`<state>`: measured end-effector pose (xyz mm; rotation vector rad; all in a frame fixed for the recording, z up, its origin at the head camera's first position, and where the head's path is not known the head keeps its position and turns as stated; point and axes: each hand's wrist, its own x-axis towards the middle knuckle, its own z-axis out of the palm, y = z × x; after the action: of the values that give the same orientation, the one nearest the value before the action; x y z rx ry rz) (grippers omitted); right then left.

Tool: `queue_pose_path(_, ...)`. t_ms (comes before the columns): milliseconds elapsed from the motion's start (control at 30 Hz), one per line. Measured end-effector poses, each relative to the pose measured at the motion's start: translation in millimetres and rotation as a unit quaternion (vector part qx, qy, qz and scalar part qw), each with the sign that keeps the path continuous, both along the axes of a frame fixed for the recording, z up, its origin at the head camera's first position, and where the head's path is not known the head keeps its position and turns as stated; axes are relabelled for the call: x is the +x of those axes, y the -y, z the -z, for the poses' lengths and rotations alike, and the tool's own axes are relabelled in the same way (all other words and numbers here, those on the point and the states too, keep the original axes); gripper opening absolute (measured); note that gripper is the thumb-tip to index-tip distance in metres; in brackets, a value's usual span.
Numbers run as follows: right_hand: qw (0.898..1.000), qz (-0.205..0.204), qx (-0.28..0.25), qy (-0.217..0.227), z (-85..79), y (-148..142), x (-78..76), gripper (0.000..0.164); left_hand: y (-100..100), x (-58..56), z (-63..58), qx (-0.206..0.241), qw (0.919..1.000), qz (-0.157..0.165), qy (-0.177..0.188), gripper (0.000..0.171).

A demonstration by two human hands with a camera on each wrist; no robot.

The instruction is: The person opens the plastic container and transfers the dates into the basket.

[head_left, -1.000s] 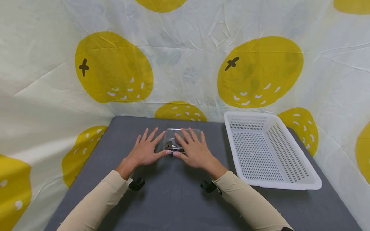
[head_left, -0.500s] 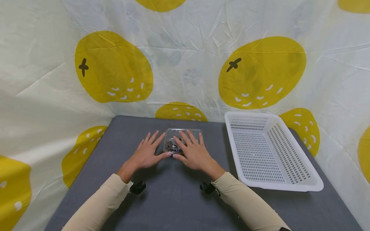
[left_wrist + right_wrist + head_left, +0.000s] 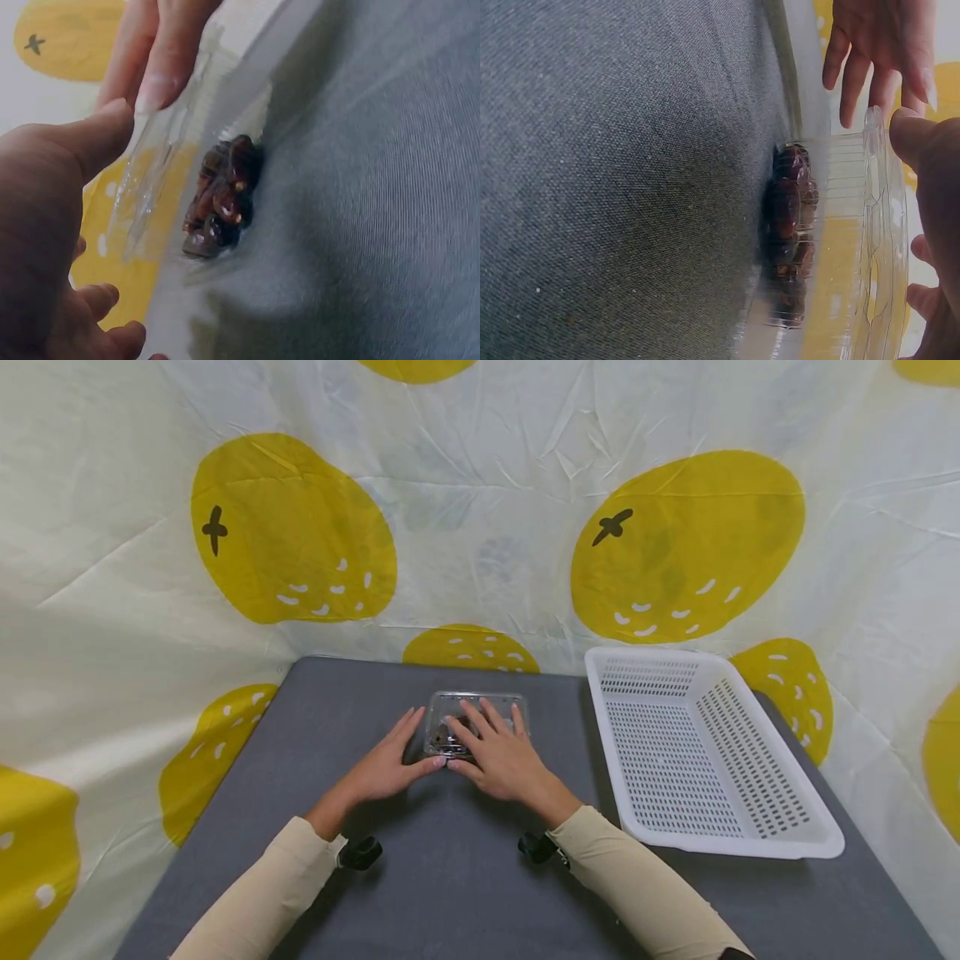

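A clear plastic clamshell box (image 3: 437, 718) lies near the back of the table, its lid down. Glossy dark red-brown fruits that look like dates (image 3: 221, 199) lie inside it, also visible through the wall in the right wrist view. My right hand (image 3: 506, 762) is spread over the lid, fingers straight, the thumb by the front edge. At the box's front left corner is my left hand (image 3: 382, 766), fingers straight and close together, its thumb tip near the right thumb. The right palm hides part of the box and what lies under it.
A white perforated plastic basket (image 3: 622, 793) stands at the right of the grey-covered table (image 3: 450, 877). Behind and along the left hangs a white cloth (image 3: 480, 543) printed with yellow fruit shapes. Each wrist carries a black camera (image 3: 360, 853).
My left fingers, spread apart a second ago, have come together beside the box. The right hand has drawn slightly back but still lies over the lid. The view has shifted slightly.
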<state>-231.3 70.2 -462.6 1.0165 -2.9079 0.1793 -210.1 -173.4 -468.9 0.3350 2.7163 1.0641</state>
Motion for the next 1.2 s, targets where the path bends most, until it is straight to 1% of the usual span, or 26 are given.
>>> queue_pose_path(100, 1.0, -0.007, -0.005, -0.002, -0.3, 1, 0.1, 0.069, 0, -0.5, 1.7, 0.046, 0.9986, -0.009, 0.026, 0.105)
queue_pose_path(167, 1.0, -0.013, -0.007, -0.003, -0.7, 2, -0.1, 0.069, 1, -1.6, 3.1, 0.093, 0.9942, -0.021, 0.05, 0.106)
queue_pose_path(200, 1.0, -0.016, -0.008, -0.003, -0.9, 2, -0.1, 0.068, 1, -1.9, 3.5, 0.119, 0.9904, -0.028, 0.064, 0.106)
queue_pose_path(233, 1.0, -0.02, -0.009, -0.005, -0.8, 3, -0.3, 0.068, 1, -1.9, 3.8, 0.148, 0.9849, -0.038, 0.081, 0.106)
queue_pose_path(333, 0.999, -0.031, -0.011, -0.011, -0.2, 4, -0.9, 0.066, 2, -2.7, 5.5, 0.222, 0.9672, -0.056, 0.111, 0.1)
queue_pose_path(533, 0.998, -0.048, -0.016, -0.03, 2.2, 6, -3.1, 0.058, 4, -3.1, 8.3, 0.32, 0.9306, -0.09, 0.153, 0.079)
queue_pose_path(600, 0.998, -0.058, -0.021, -0.032, 3.4, 6, -3.9, 0.056, 4, -2.6, 9.1, 0.343, 0.9198, -0.097, 0.164, 0.072)
queue_pose_path(633, 0.997, -0.065, -0.027, -0.033, 3.6, 6, -4.1, 0.055, 4, -2.5, 9.6, 0.351, 0.916, -0.098, 0.168, 0.069)
queue_pose_path(833, 0.993, -0.097, -0.043, -0.047, 3.9, 7, -5.3, 0.05, 2, -3.0, 10.7, 0.378, 0.9002, -0.131, 0.172, 0.053)
queue_pose_path(933, 0.991, -0.109, -0.058, -0.044, 4.4, 8, -6.7, 0.048, 0, -4.1, 10.7, 0.402, 0.886, -0.147, 0.18, 0.05)
queue_pose_path(1067, 0.99, -0.112, -0.086, -0.021, 4.6, 11, -8.9, 0.044, -2, -4.5, 10.6, 0.432, 0.8663, -0.162, 0.192, 0.046)
queue_pose_path(1200, 0.988, -0.109, -0.107, -0.01, 4.6, 14, -10.3, 0.039, -6, -4.5, 10.8, 0.454, 0.8517, -0.169, 0.201, 0.044)
